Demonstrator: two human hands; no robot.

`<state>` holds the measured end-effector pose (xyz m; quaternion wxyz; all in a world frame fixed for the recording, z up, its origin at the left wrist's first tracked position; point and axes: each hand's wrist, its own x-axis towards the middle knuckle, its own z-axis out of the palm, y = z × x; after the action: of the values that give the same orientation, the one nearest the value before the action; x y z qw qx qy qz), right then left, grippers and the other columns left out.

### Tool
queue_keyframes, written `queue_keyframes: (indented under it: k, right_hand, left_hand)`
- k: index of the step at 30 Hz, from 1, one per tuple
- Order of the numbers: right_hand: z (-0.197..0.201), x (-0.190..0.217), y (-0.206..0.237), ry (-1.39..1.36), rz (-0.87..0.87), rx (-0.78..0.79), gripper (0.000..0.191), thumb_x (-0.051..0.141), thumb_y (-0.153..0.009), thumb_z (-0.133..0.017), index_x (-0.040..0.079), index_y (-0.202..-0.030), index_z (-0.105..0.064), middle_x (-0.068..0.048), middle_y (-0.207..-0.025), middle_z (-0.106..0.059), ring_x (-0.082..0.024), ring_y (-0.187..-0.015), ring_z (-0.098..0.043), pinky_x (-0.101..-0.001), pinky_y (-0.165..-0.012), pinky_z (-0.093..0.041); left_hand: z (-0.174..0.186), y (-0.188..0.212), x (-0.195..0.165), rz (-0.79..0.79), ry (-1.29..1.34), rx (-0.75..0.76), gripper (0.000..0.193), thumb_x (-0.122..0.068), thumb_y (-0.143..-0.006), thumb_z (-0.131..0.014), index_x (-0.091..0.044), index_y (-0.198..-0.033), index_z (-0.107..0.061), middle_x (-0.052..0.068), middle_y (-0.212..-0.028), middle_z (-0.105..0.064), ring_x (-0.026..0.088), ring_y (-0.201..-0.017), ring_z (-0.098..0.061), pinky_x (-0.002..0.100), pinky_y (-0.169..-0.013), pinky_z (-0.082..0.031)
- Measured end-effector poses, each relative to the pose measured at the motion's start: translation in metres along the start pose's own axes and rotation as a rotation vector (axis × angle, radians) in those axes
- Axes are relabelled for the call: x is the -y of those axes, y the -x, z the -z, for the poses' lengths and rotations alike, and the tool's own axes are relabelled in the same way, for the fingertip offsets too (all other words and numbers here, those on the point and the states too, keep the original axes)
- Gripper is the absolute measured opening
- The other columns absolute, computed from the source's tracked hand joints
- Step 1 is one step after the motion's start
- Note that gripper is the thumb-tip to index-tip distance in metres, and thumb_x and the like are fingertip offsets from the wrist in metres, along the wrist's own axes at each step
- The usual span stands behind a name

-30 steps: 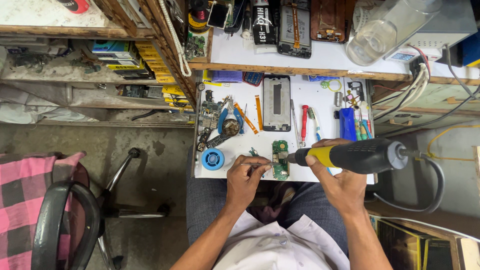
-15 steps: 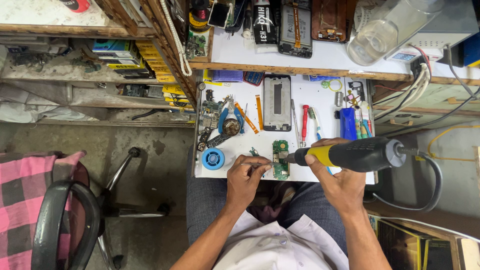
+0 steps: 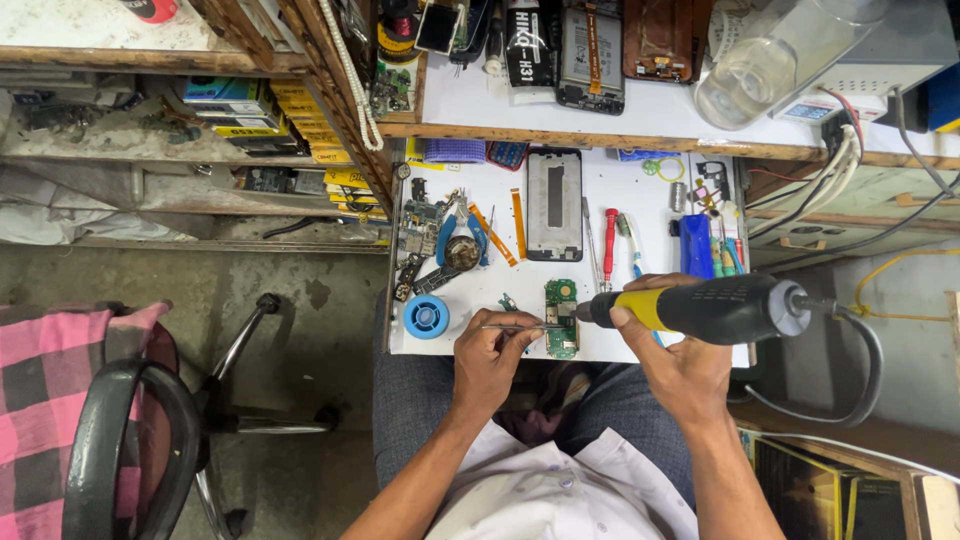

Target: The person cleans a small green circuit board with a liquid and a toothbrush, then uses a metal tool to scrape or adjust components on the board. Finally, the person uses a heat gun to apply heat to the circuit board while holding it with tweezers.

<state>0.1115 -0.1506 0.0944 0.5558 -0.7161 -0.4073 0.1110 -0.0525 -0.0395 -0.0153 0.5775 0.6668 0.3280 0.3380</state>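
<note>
The single head camera looks straight down from above the seated person, moderately near, at the white worktable [image 3: 640,345], with shelves at top and floor at left.

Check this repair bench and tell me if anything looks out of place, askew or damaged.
One thing stands out: the clear plastic bottle lies tipped on the upper shelf, beside the white box with wires; no spill shows. Below, the green circuit board sits at the white worktop's near edge, under tweezers and the black-and-yellow heat tool.
</note>
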Motion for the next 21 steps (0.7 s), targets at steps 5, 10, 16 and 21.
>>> queue_keyframes:
  k: [5,10,16,21]
  right_hand:
    - [0.0000,-0.0004,-0.0001,0.002,0.016,0.005,0.026,0.001,-0.089,-0.078,-0.002,-0.110,-0.063,-0.011,-0.107,-0.070,-0.017,-0.100,-0.068,-0.0324,-0.093,-0.055]
    - [-0.0001,-0.0010,-0.0001,0.016,0.006,-0.001,0.027,0.002,-0.089,-0.079,-0.001,-0.110,-0.063,-0.010,-0.106,-0.071,-0.016,-0.099,-0.068,-0.0320,-0.092,-0.055]
    - [-0.0007,-0.0009,0.0000,-0.003,-0.005,-0.009,0.028,0.003,-0.089,-0.078,-0.001,-0.111,-0.062,-0.010,-0.107,-0.071,-0.016,-0.100,-0.068,-0.0321,-0.093,-0.056]
    - [0.0000,-0.0008,-0.0006,-0.015,-0.012,-0.002,0.028,0.001,-0.088,-0.078,-0.001,-0.111,-0.062,-0.010,-0.108,-0.070,-0.017,-0.101,-0.068,-0.0325,-0.093,-0.055]
  left_hand:
    - [0.0001,-0.0003,0.0000,-0.026,-0.011,-0.002,0.013,-0.011,-0.089,-0.080,-0.004,-0.099,-0.076,0.005,-0.095,-0.072,0.008,-0.073,-0.066,0.024,-0.064,-0.054]
    - [0.0005,-0.0008,-0.0007,-0.045,-0.024,0.002,0.012,-0.011,-0.089,-0.080,-0.004,-0.099,-0.077,0.005,-0.095,-0.072,0.009,-0.074,-0.066,0.025,-0.065,-0.055]
    - [0.0011,-0.0009,-0.0003,-0.023,-0.030,0.005,0.012,-0.011,-0.089,-0.080,-0.004,-0.097,-0.077,0.006,-0.095,-0.073,0.009,-0.073,-0.066,0.025,-0.065,-0.054]
    - [0.0015,-0.0013,-0.0001,-0.050,-0.025,-0.004,0.012,-0.011,-0.089,-0.080,-0.003,-0.097,-0.077,0.006,-0.096,-0.073,0.008,-0.074,-0.067,0.024,-0.065,-0.054]
